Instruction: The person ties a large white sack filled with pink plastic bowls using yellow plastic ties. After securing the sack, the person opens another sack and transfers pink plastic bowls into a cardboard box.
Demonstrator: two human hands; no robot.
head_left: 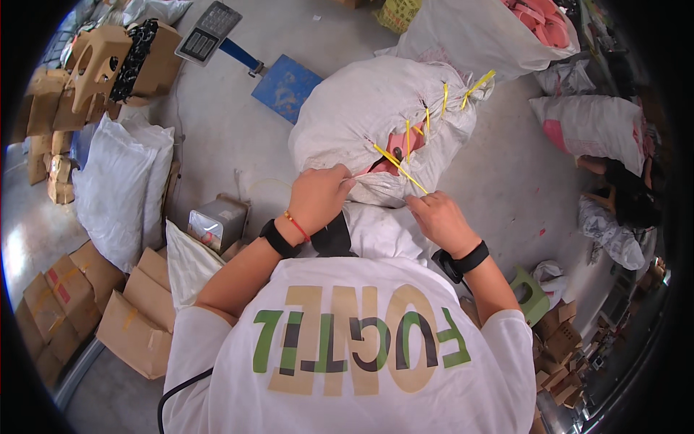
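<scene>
A bulging white woven sack (347, 108) lies in front of me. Several yellow ties (416, 179) run along its partly closed mouth. Through a gap between the ties show pink things (406, 142) and a dark strip, too covered to name. My left hand (318, 194) is closed, pinching the sack's cloth at the left end of the gap. On the near right edge of the mouth, my right hand (441, 220) is also closed on the cloth. One yellow tie ends right at its fingertips; whether the fingers hold that too, I cannot tell.
Beyond the sack is a blue platform scale (288, 88). A larger white sack (470, 36) of pink items stands at the back right. White sacks (116, 188) and cardboard boxes (137, 318) line the left. Another person (629, 192) is at the far right, near a green stool (531, 295).
</scene>
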